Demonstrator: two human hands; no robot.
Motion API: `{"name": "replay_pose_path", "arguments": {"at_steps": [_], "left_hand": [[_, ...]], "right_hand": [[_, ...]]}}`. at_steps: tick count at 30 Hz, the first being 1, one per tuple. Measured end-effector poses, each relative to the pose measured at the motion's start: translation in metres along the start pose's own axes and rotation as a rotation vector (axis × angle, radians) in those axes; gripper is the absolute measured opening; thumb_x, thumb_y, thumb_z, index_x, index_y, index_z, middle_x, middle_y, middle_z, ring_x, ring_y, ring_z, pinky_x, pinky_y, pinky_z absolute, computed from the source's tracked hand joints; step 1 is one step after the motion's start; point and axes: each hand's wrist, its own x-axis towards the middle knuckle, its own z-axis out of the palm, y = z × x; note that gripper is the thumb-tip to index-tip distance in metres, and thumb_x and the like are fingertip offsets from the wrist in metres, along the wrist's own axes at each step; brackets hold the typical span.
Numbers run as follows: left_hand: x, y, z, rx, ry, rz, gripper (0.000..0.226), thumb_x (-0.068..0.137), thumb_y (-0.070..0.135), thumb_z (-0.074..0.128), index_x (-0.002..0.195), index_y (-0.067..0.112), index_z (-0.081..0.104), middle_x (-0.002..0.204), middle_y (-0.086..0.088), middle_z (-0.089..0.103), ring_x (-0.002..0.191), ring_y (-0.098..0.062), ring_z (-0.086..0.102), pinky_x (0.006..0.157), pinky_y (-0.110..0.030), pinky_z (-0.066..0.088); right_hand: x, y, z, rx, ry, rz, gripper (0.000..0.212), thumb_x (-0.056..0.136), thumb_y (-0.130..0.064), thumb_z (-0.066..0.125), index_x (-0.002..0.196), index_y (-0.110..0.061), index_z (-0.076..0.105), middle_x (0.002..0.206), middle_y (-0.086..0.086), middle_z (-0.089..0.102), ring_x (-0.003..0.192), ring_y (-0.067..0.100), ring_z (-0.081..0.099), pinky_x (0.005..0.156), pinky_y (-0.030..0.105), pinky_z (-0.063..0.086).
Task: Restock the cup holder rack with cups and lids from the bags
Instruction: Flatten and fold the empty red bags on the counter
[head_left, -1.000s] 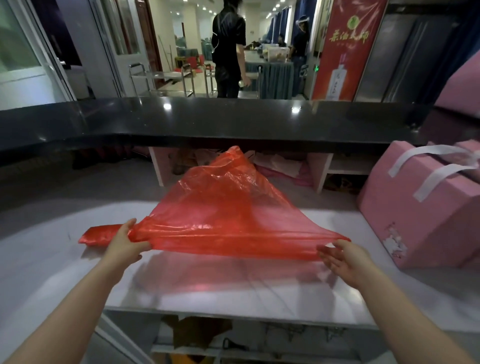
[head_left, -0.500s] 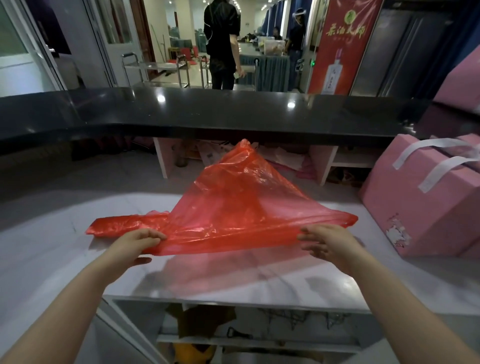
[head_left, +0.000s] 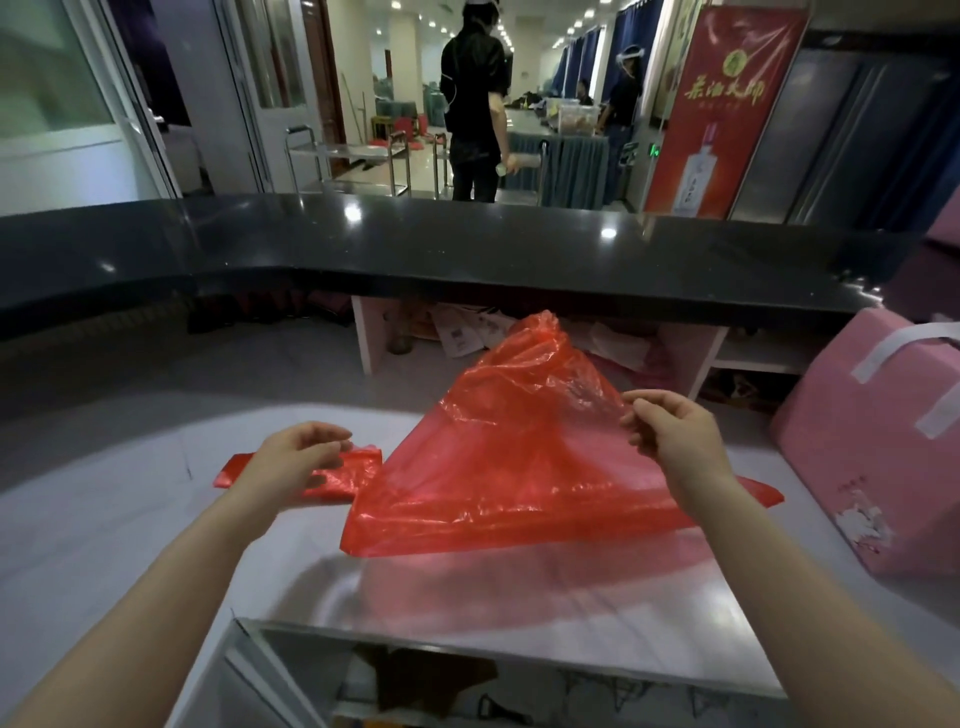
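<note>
I see a thin translucent red plastic bag (head_left: 519, 457) lifted in a tent shape over the pale grey marble counter (head_left: 104, 519). My right hand (head_left: 675, 441) pinches its upper right edge. My left hand (head_left: 291, 457) hovers over the bag's flat left tail, fingers loosely curled (contact unclear). A pink gift box (head_left: 872, 467) sits at the right.

Worktop (head_left: 130, 519): pale, glossy.
Counter (head_left: 467, 244): black, raised behind the worktop.
Pink box (head_left: 883, 457): right on the worktop, white straps.
Red banner (head_left: 722, 104): upright beyond the counter, right.
Person in black (head_left: 472, 104): standing beyond the counter.
Trolley (head_left: 348, 156): metal, left of that person.
</note>
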Motion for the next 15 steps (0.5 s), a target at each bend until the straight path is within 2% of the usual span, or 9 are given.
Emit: {"name": "replay_pose_path", "arguments": {"at_steps": [2, 5, 9, 10, 13, 15], "left_hand": [[0.011, 0.008, 0.011, 0.038, -0.018, 0.017, 0.016, 0.094, 0.007, 0.053, 0.1, 0.016, 0.066, 0.107, -0.004, 0.069, 0.097, -0.026, 0.065, 0.086, -0.052, 0.054], [0.026, 0.02, 0.029, 0.053, -0.008, 0.061, 0.016, 0.094, 0.008, 0.054, 0.098, 0.018, 0.066, 0.105, -0.003, 0.07, 0.095, -0.021, 0.066, 0.089, -0.042, 0.053], [0.041, 0.032, 0.053, -0.009, 0.024, 0.106, 0.014, 0.093, 0.015, 0.057, 0.099, 0.023, 0.067, 0.101, 0.003, 0.071, 0.097, -0.016, 0.067, 0.083, -0.035, 0.053], [0.044, 0.033, 0.061, 0.001, 0.031, 0.118, 0.013, 0.092, 0.017, 0.059, 0.099, 0.025, 0.067, 0.1, 0.004, 0.071, 0.096, -0.015, 0.066, 0.081, -0.033, 0.053], [0.05, 0.03, 0.091, 0.122, 0.046, 0.172, 0.014, 0.089, 0.014, 0.064, 0.101, 0.022, 0.064, 0.104, 0.0, 0.067, 0.097, -0.017, 0.064, 0.078, -0.028, 0.05], [0.051, 0.021, 0.11, 0.158, 0.063, 0.201, 0.024, 0.087, 0.008, 0.065, 0.108, 0.017, 0.06, 0.109, -0.005, 0.064, 0.101, -0.02, 0.061, 0.087, -0.033, 0.05]], "right_hand": [[0.019, 0.0, -0.005, -0.03, 0.038, -0.029, 0.024, 0.094, -0.004, 0.052, 0.082, -0.016, 0.07, 0.056, -0.003, 0.061, 0.048, 0.007, 0.049, 0.045, 0.018, 0.041], [0.052, 0.003, -0.007, -0.088, 0.067, -0.033, 0.021, 0.093, -0.007, 0.055, 0.083, -0.017, 0.071, 0.059, -0.005, 0.062, 0.05, 0.003, 0.052, 0.047, 0.017, 0.041], [0.089, 0.013, 0.008, -0.219, -0.035, 0.021, 0.012, 0.093, -0.03, 0.06, 0.087, -0.025, 0.068, 0.088, -0.006, 0.068, 0.086, 0.014, 0.059, 0.075, 0.03, 0.046], [0.096, 0.016, 0.014, -0.256, -0.077, 0.035, 0.016, 0.094, -0.036, 0.057, 0.092, -0.024, 0.068, 0.096, -0.006, 0.067, 0.094, 0.016, 0.06, 0.08, 0.031, 0.044], [0.11, 0.024, 0.027, -0.391, -0.204, 0.081, 0.049, 0.097, -0.051, 0.04, 0.123, -0.015, 0.061, 0.122, -0.002, 0.06, 0.116, 0.018, 0.053, 0.096, 0.033, 0.039], [0.11, 0.029, 0.031, -0.418, -0.274, 0.11, 0.055, 0.096, -0.057, 0.036, 0.122, -0.015, 0.062, 0.118, -0.005, 0.061, 0.111, 0.015, 0.055, 0.095, 0.033, 0.042]]}}
